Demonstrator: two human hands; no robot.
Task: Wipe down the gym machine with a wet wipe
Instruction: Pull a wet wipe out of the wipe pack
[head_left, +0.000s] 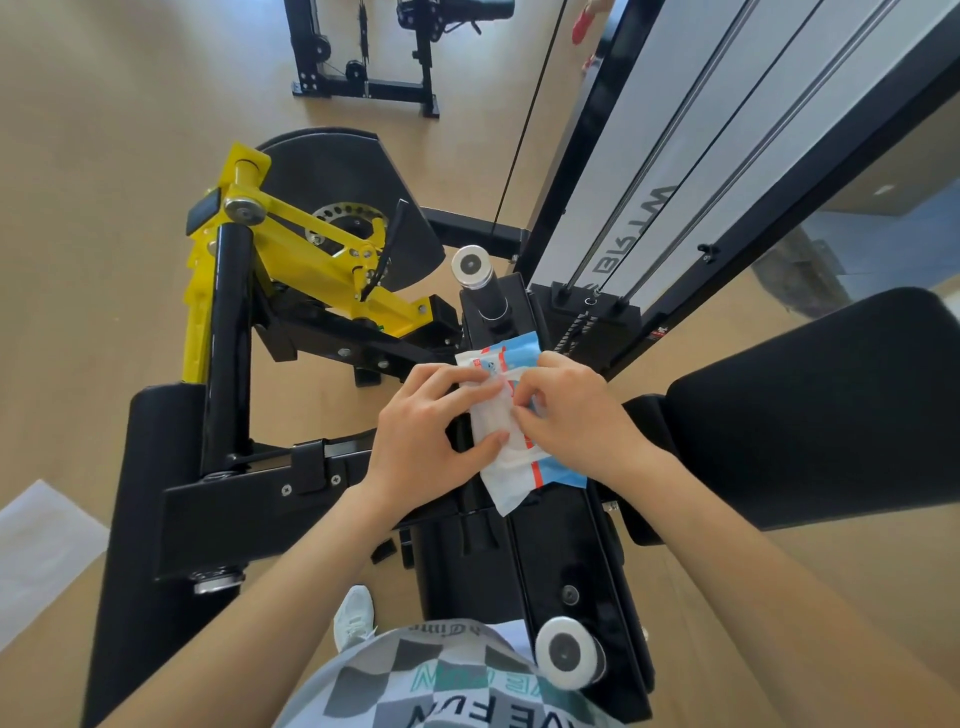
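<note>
A white and blue wet wipe pack (511, 462) lies on the black frame of the gym machine (561, 545), in the middle of the head view. My left hand (421, 431) grips the pack from its left side, thumb on the white top. My right hand (576, 421) pinches at the pack's opening near the red-edged flap, where a bit of white wipe (496, 410) shows. The machine has a yellow lever arm (291, 244), a black seat pad (810, 410) at the right and a black pad (150, 519) at the left.
The weight stack tower with guide rods (675, 156) rises at the upper right. Two chrome-capped handles (470, 266) (567, 652) stick out of the frame. Another black machine (363, 57) stands on the wooden floor at the back. My white shoe (354, 618) is below.
</note>
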